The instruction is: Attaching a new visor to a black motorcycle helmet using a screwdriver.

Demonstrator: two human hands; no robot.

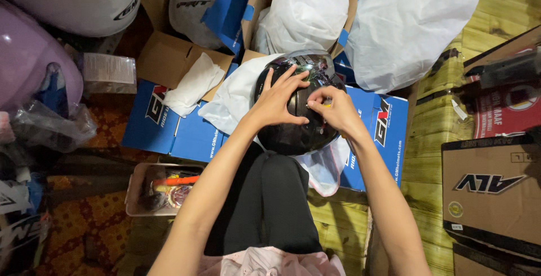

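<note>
glossy black helmet (301,110) resting on the lap, out of its white bag (236,96); left hand (276,102) spread flat on the shell; right hand (336,108), fingers (315,94) pinching a small yellowish part at its side; fitting judged under way; open blue box (194,135) beyond the fingers.

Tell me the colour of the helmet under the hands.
Glossy black helmet, with glints of reflected colour on top; the head view shows it, resting on the person's knee.

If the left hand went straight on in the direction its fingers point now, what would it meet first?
The left hand lies on the glossy black helmet, fingers pointing up and right across its shell. Going on, it would probably slide off the helmet's far edge and meet the white plastic bag in the open cardboard box, though depth is unclear.
</note>
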